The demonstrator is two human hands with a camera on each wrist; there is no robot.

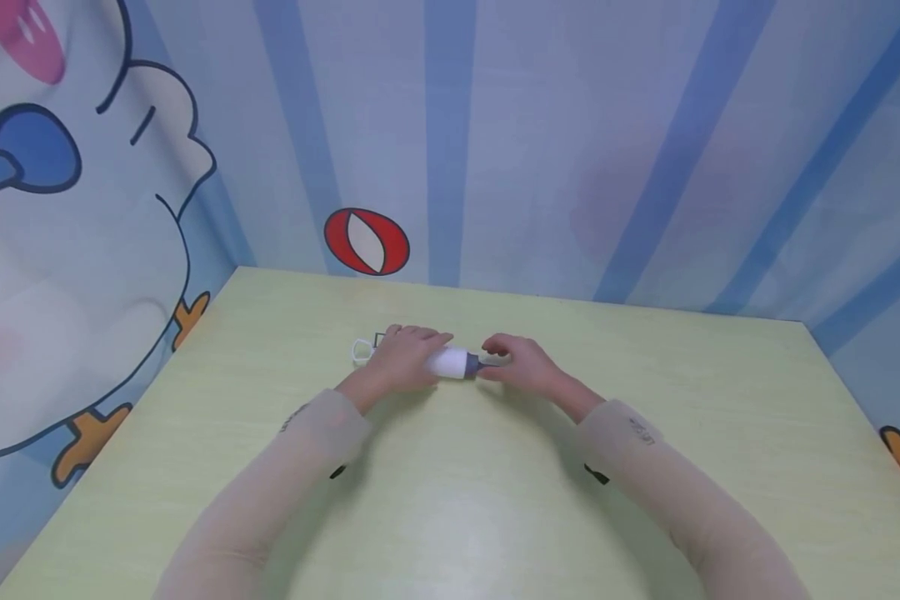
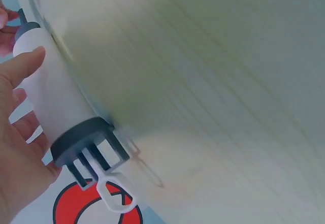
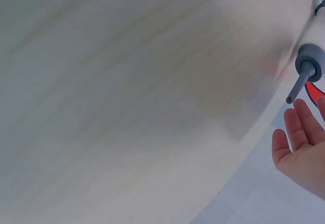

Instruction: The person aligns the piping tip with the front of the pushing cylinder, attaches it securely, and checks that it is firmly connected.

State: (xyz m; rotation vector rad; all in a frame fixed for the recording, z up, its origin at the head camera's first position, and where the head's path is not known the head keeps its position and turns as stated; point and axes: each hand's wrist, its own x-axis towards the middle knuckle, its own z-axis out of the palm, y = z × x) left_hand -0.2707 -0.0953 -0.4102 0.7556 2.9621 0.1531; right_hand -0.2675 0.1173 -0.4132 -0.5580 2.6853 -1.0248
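Observation:
My left hand [image 1: 405,360] grips the barrel of a white dispensing syringe [image 1: 450,362], lying sideways close over the table. In the left wrist view, the thumb presses along the white barrel [image 2: 63,92], with the other fingers round its far side. A dark grey collar with finger loops [image 2: 86,141] and a white plunger ring [image 2: 117,196] stick out at the left end. From the right end points a narrow grey nozzle [image 3: 300,84]. Just beside the nozzle tip is my right hand [image 1: 528,367], its fingers loosely bent and holding nothing in the right wrist view [image 3: 304,155].
A pale yellow-green table [image 1: 465,500] spreads under both forearms. Behind it rises a blue-striped cloth backdrop [image 1: 525,150] with a printed red and white ball [image 1: 366,242]. A large cartoon figure [image 1: 67,275] is printed on the left side.

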